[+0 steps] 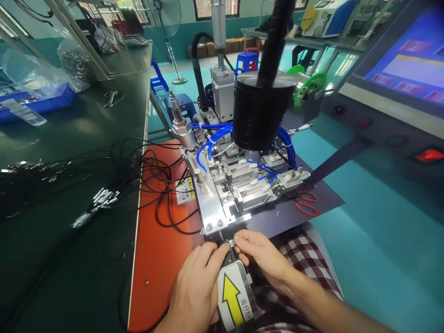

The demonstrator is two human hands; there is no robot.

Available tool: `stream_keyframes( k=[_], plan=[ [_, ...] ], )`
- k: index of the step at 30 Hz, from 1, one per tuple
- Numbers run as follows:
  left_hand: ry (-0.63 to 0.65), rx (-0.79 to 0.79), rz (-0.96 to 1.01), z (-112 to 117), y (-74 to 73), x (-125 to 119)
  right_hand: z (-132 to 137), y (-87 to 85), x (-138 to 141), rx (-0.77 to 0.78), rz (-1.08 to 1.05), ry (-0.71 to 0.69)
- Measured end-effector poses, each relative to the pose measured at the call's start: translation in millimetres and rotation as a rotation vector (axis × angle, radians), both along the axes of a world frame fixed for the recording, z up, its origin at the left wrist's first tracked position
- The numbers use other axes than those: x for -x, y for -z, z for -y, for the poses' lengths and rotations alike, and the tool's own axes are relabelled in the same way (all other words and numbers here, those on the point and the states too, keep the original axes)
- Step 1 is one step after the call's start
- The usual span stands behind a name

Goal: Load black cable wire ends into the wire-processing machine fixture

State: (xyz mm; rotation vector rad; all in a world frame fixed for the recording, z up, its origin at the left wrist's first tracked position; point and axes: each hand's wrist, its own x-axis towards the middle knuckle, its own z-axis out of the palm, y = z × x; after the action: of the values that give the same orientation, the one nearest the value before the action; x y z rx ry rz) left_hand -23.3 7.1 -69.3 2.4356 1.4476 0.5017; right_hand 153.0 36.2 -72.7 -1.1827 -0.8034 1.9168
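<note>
Both hands meet at the near end of a metal machine (213,208), just past a guide rail cover with a yellow arrow (231,296). My right hand (263,254) pinches a small silver metal connector (232,242) between thumb and fingertips. Against the same piece, from the left, press the closed thumb and forefinger of my left hand (196,282); its other fingers curl down and are partly hidden. A black cable runs along the orange board beneath the left wrist. Whether it joins the connector is hidden.
Black cables (163,185) loop over the orange board (149,259). Bundled silver cable ends (104,199) lie on the dark green table (86,277). Red-handled scissors (307,203) rest right of the machine. A black cylinder (262,113) overhangs it; a control screen (409,60) stands at right.
</note>
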Motion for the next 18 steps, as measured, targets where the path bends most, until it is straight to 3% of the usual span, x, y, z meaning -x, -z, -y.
stream_keyframes(
  k=[6,10,14,18],
  plan=[
    [0.027,-0.007,-0.071,-0.4,-8.1,1.4,1.8,-2.5,8.7,-0.04,0.059,0.077],
    [0.044,0.009,-0.104,-4.4,-13.9,-3.2,4.4,6.5,15.0,-0.086,0.101,0.115],
    [-0.007,-0.02,-0.003,-7.6,-13.9,-2.1,2.9,16.8,16.9,-0.13,0.111,0.107],
    [-0.078,-0.06,0.002,11.4,-13.7,12.3,-1.7,21.6,16.4,-0.176,0.113,0.099]
  ],
)
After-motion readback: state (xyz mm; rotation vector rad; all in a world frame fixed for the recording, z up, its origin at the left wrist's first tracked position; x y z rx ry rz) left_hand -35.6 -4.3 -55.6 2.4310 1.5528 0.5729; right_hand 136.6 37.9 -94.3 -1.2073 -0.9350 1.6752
